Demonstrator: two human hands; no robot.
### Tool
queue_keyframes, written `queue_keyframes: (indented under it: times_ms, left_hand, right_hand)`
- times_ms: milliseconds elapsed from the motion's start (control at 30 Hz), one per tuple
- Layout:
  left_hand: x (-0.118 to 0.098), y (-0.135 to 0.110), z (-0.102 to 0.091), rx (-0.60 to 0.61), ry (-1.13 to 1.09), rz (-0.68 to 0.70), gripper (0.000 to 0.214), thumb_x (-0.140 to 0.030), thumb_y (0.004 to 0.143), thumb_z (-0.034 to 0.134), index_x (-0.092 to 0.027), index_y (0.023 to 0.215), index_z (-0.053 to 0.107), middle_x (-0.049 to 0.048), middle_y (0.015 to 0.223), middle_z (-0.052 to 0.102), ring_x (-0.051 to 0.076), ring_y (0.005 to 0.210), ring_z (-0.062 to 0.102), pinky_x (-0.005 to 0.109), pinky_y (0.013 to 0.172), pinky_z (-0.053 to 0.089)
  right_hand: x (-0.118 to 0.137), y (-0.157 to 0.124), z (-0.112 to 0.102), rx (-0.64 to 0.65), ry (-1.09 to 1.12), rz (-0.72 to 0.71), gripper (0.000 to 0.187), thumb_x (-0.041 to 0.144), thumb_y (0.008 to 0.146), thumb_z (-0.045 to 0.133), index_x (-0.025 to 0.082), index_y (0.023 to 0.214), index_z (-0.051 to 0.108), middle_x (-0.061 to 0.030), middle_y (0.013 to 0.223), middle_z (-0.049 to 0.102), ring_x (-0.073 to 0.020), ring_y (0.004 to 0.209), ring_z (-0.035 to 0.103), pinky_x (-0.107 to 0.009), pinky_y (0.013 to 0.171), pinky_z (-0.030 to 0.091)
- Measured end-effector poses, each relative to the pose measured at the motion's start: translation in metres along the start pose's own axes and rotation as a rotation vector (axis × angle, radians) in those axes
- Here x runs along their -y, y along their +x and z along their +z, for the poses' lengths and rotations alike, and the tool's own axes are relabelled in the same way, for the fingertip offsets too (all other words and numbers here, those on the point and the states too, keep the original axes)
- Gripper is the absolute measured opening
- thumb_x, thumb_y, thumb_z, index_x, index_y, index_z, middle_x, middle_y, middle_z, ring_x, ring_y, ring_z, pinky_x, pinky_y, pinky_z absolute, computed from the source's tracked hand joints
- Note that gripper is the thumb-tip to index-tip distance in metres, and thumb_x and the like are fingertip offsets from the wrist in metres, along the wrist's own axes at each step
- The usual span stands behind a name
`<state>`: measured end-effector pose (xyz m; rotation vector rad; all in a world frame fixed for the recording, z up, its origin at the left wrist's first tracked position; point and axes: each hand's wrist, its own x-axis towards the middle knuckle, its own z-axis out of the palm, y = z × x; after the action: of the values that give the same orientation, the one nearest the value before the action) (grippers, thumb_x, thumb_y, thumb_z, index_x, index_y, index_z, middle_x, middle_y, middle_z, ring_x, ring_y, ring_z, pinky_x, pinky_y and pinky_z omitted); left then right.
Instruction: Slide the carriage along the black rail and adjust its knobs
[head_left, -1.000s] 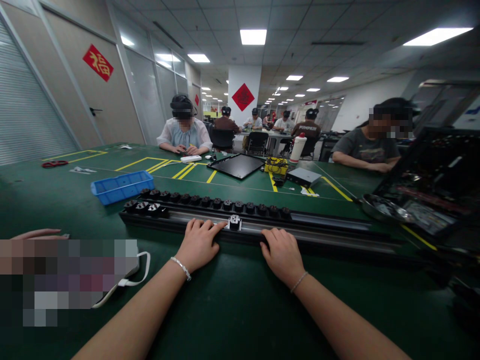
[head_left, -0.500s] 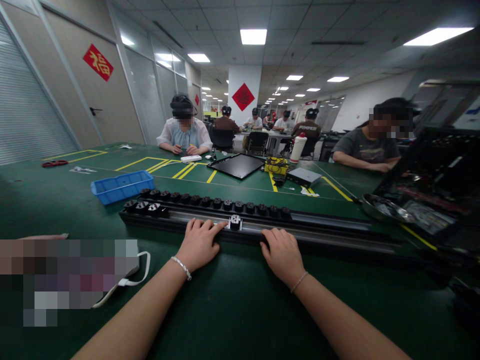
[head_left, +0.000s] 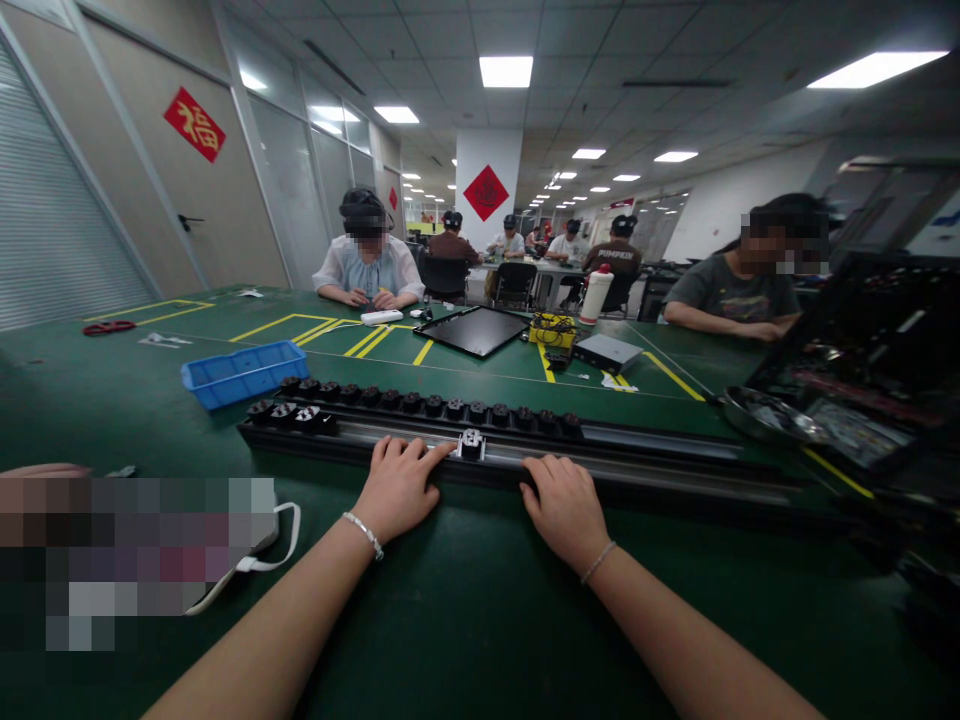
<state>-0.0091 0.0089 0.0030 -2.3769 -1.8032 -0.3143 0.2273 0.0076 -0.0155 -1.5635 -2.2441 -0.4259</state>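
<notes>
A long black power track (head_left: 645,478) with a slot along its top lies across the table in front of me. One socket module (head_left: 471,443), silvery-white and black, sits in the slot near the middle. My left hand (head_left: 397,488) rests on the near edge of the track, fingers spread, its index fingertip at the module's left side. On the other side of the module, my right hand (head_left: 562,505) lays its fingertips on the same edge, palm down, grasping nothing visible. Several more modules (head_left: 283,412) sit at the track's left end, and a row of black modules (head_left: 433,406) stands along a parallel track behind.
A blue plastic bin (head_left: 247,375) is behind the left end. Farther back lie a black flat panel (head_left: 474,330), a yellow basket (head_left: 553,328) and a grey box (head_left: 607,352). A metal bowl (head_left: 772,415) stands right. Co-workers sit across the table; another person's hand (head_left: 45,470) is at left.
The other person's hand at the far left has drawn back leftward, uncovering a small item on the table. My hands and the socket module stay where they were.
</notes>
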Motion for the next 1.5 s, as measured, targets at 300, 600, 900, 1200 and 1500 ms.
queue_keyframes:
  times_ms: [300,600,900,1200,1500]
  left_hand:
    - [-0.001,0.000,0.000,-0.011,0.021,0.002,0.062,-0.024,0.070,0.048,-0.038,0.130,0.039,0.0029,0.101,0.055,0.025,0.094,0.044,0.044,0.095,0.022]
    - [0.000,0.000,0.000,0.005,0.015,0.006,0.062,-0.024,0.070,0.048,-0.039,0.130,0.038,0.0029,0.101,0.055,0.026,0.095,0.045,0.044,0.095,0.023]
    - [-0.001,0.000,-0.001,0.009,0.011,0.005,0.062,-0.025,0.071,0.049,-0.038,0.131,0.038,0.0038,0.101,0.054,0.026,0.098,0.046,0.046,0.097,0.022]
    - [-0.006,0.003,0.002,0.040,-0.046,0.012,0.048,-0.029,0.075,0.047,-0.027,0.123,0.046,0.0064,0.111,0.056,0.026,0.110,0.045,0.057,0.104,0.009]
    - [-0.006,0.035,-0.012,0.198,-0.064,0.156,0.031,-0.044,0.081,0.043,-0.020,0.092,0.059,0.0079,0.098,0.065,0.023,0.093,0.059,0.035,0.080,0.043]
  right_hand:
    - [0.000,0.000,0.001,-0.006,0.006,0.002,0.021,0.025,0.083,0.048,0.021,0.102,0.057,-0.0045,0.090,0.057,-0.0185,0.087,0.046,-0.031,0.077,0.028]
    - [0.000,0.000,0.000,-0.007,0.003,-0.005,0.021,0.025,0.083,0.048,0.020,0.102,0.057,-0.0047,0.090,0.058,-0.0183,0.086,0.046,-0.031,0.075,0.028]
    - [0.000,0.000,0.000,-0.004,-0.010,-0.007,0.021,0.025,0.082,0.050,0.020,0.101,0.057,-0.0047,0.089,0.058,-0.0184,0.086,0.047,-0.031,0.076,0.029]
    - [0.001,0.001,0.000,-0.005,0.006,-0.001,0.019,0.025,0.083,0.049,0.021,0.100,0.057,-0.0048,0.090,0.058,-0.0191,0.086,0.047,-0.031,0.076,0.028]
    - [-0.001,0.000,0.002,-0.009,0.020,-0.010,0.020,0.024,0.082,0.050,0.021,0.101,0.056,-0.0046,0.091,0.058,-0.0189,0.087,0.047,-0.032,0.077,0.029]
